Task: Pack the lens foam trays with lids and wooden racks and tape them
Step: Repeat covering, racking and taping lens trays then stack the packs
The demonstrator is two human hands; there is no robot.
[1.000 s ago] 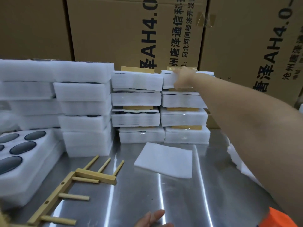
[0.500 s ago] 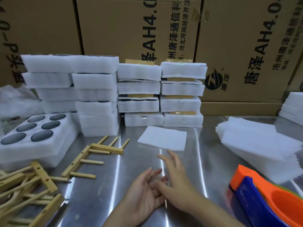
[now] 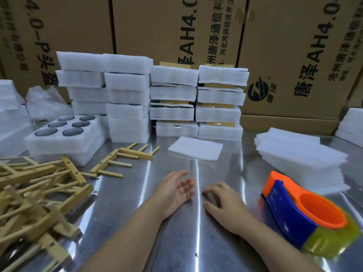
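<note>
Two hands holding nothing, left hand [image 3: 174, 193] palm-up, fingers loose, right hand [image 3: 224, 205] loosely curled, seemingly touching table [image 3: 125, 197].

printed cardboard cartons [image 3: 294, 55] behind a steel table [image 3: 176, 242], crumpled plastic bag [image 3: 45, 103] left

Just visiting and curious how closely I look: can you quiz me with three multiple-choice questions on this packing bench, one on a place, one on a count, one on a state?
1. Where is the tape dispenser? A) on the table, right of the right hand B) on a cardboard box C) on the floor
2. How many dark lenses sit in the open foam tray? A) four B) six C) nine
3. How is the left hand? A) palm up, empty B) clenched fist C) flat, palm down
Answers: 1 A, it lies on the steel beside that hand; 2 B, two rows of three; 3 A, fingers relaxed, nothing held.
</note>
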